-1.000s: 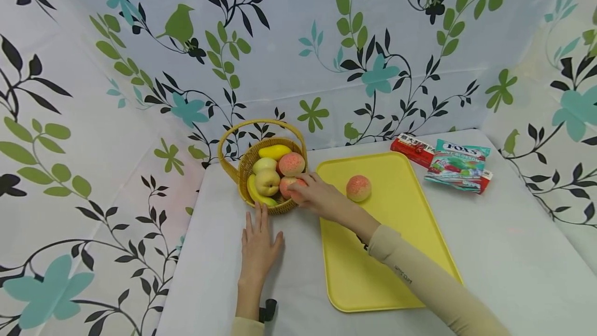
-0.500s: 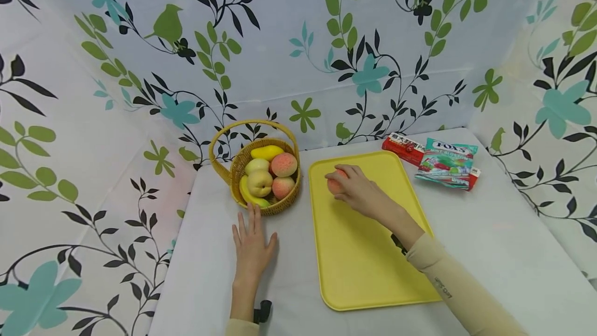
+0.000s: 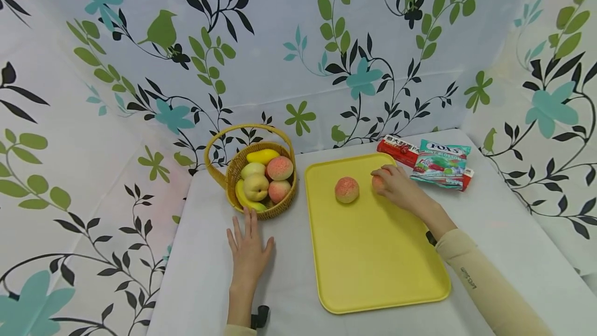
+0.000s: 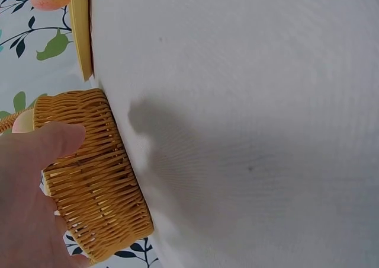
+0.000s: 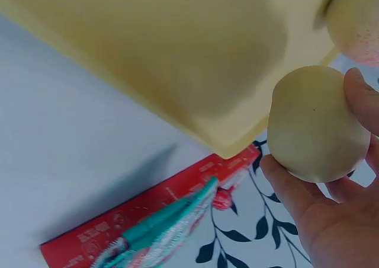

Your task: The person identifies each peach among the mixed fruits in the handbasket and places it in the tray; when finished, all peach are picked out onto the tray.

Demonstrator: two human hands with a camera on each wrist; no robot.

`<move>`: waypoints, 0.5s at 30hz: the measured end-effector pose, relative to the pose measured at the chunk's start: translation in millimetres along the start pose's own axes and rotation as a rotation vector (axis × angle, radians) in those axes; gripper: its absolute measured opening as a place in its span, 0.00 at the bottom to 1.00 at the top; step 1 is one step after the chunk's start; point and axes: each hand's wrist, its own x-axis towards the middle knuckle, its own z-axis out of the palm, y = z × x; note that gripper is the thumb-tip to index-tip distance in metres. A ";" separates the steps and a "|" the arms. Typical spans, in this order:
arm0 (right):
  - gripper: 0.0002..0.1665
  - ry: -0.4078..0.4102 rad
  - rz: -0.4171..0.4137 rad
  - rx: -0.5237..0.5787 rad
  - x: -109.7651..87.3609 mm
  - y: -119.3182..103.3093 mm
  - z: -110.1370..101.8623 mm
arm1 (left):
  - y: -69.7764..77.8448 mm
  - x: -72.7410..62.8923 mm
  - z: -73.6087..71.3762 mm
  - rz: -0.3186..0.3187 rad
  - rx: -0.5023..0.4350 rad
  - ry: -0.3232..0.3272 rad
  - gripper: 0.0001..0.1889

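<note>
My right hand (image 3: 396, 188) holds a pink-and-yellow peach (image 5: 317, 125) over the back right of the yellow tray (image 3: 373, 258), thumb on one side and fingers round the other. To its left, a second peach (image 3: 347, 190) rests on the tray. At the back left stands a wicker basket (image 3: 280, 207) of fruit: a banana (image 3: 247, 197), a yellow fruit (image 3: 263, 156), two pale round fruits and two peaches. My left hand (image 3: 249, 255) has its fingers stretched out, fingertips right at the basket's front; its thumb lies in front of the weave in the left wrist view.
Behind the tray's right corner lie a long red box (image 3: 398, 149) and a green FOX'S candy bag (image 3: 440, 165) on top of it. A white cloth covers the table (image 3: 289, 284), and a leaf-patterned curtain (image 3: 280, 40) hangs close behind and at the sides.
My right hand has carried a peach from the basket rightward across the tray, past the peach resting there. My left hand has stayed at the basket; the head view has shifted slightly.
</note>
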 end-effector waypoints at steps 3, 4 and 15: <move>0.31 -0.015 0.009 -0.008 -1.0 7.6 4.7 | -0.8 -0.7 0.5 -0.003 0.003 -0.006 0.53; 0.31 -0.018 0.011 -0.009 -1.4 9.0 6.0 | -0.9 -1.0 0.8 -0.003 0.001 -0.004 0.53; 0.33 -0.046 0.034 -0.009 -4.0 15.2 8.9 | -1.4 -0.8 4.3 0.021 -0.018 0.060 0.52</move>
